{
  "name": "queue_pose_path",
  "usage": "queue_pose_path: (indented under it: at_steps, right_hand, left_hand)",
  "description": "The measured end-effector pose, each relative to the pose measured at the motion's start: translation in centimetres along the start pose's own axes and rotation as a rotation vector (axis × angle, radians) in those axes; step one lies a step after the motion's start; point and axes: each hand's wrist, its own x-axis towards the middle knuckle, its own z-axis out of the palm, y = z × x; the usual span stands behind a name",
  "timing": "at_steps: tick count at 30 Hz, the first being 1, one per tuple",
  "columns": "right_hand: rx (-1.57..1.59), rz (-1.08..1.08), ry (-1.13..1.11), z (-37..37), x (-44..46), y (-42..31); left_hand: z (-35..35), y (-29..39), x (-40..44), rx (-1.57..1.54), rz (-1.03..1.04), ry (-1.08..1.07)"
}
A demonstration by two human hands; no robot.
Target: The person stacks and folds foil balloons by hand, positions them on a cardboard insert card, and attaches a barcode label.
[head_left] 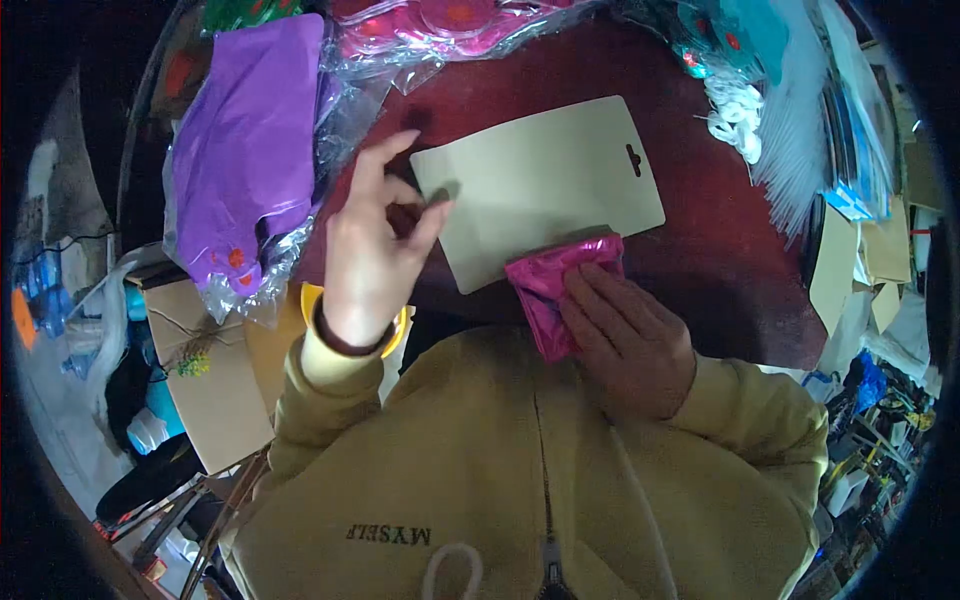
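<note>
- the left hand (372, 235) is hovering partly open near the left end of the card, its thumb and fingers spreading apart and holding nothing.
- the right hand (630, 335) is pressing its fingers, close together, over the shiny pink packet (540, 305); the packet is partly hiding under them, so how firmly they are gripping it is hard to tell.
- the pink packet is sitting at the lower edge of the pale card (530, 185), in front of the person's hoodie (480, 450).
- the card is lying at a slant on the dark red worktop (730, 250), its hanging slot showing near the right end.
- purple pieces (250, 130) in clear plastic are lying to the left of the left hand.
- pink pieces (440, 25) in clear wrap are resting beyond the card, and a white string bundle (735, 115) is lying at the far right.
</note>
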Motion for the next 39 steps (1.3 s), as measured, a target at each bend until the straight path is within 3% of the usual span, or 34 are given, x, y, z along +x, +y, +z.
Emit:
queue_pose_path:
  at_steps: [2,4,6,8,9,10,12,14,15,20,23,25,26,28,29,32,39]
  right_hand:
    - [0.061,-0.019,0.07,-0.3,-0.2,0.1]
    - [0.455,0.152,0.18,-1.6,0.1,0.8]
    - [0.906,0.514,0.219,-4.8,3.2,1.5]
    - [1.208,0.666,0.328,-2.6,4.8,3.7]
    - [1.321,0.728,0.318,-1.3,5.6,4.6]
    - [1.237,0.851,0.189,-0.5,5.9,5.1]
    - [1.213,0.795,0.216,1.7,6.3,5.9]
    - [1.195,0.741,0.231,2.3,6.5,6.0]
    - [1.205,0.734,0.217,2.1,6.7,5.9]
    - [1.302,0.793,0.207,1.9,7.1,5.5]
    - [1.102,0.723,0.147,0.6,7.1,5.6]
    - [0.783,0.618,0.201,-0.1,7.0,6.0]
    - [0.782,0.609,0.2,-0.1,7.0,6.4]
    - [0.003,0.163,0.296,0.1,6.8,6.9]
    - [0.002,0.158,0.296,0.6,6.4,6.7]
    - [0.099,0.243,-0.021,1.2,5.3,5.7]
    - [0.045,0.279,0.048,1.3,4.0,4.1]
  left_hand:
    - [0.3,-0.2,0.0,-0.031,0.01,-0.025]
    - [0.6,0.2,-0.1,-0.197,-0.049,0.001]
    - [1.1,0.2,-0.3,-0.244,-0.022,0.016]
    - [1.5,0.5,-0.8,-0.288,0.004,0.03]
    - [1.7,0.9,-1.1,-0.494,-0.059,0.028]
    - [2.0,1.1,-1.2,-0.7,-0.123,0.026]
    - [2.6,0.4,-1.4,-0.819,-0.089,0.04]
    - [2.9,-0.1,-1.7,-0.411,0.023,0.074]
    - [3.0,-0.8,-1.8,-0.163,0.199,0.122]
    - [3.9,0.0,-1.1,0.161,0.459,0.103]
    - [4.7,0.5,-1.2,0.364,0.495,-0.015]
    - [4.9,0.9,-1.3,0.361,0.473,-0.036]
    - [4.8,0.9,-1.2,0.387,0.484,-0.045]
    - [4.7,1.2,-1.2,0.422,0.489,-0.054]
    - [4.7,1.3,-1.1,0.423,0.488,-0.049]
    - [4.6,1.3,-1.1,0.418,0.491,-0.07]
    - [4.4,1.8,-0.8,0.437,0.498,-0.056]
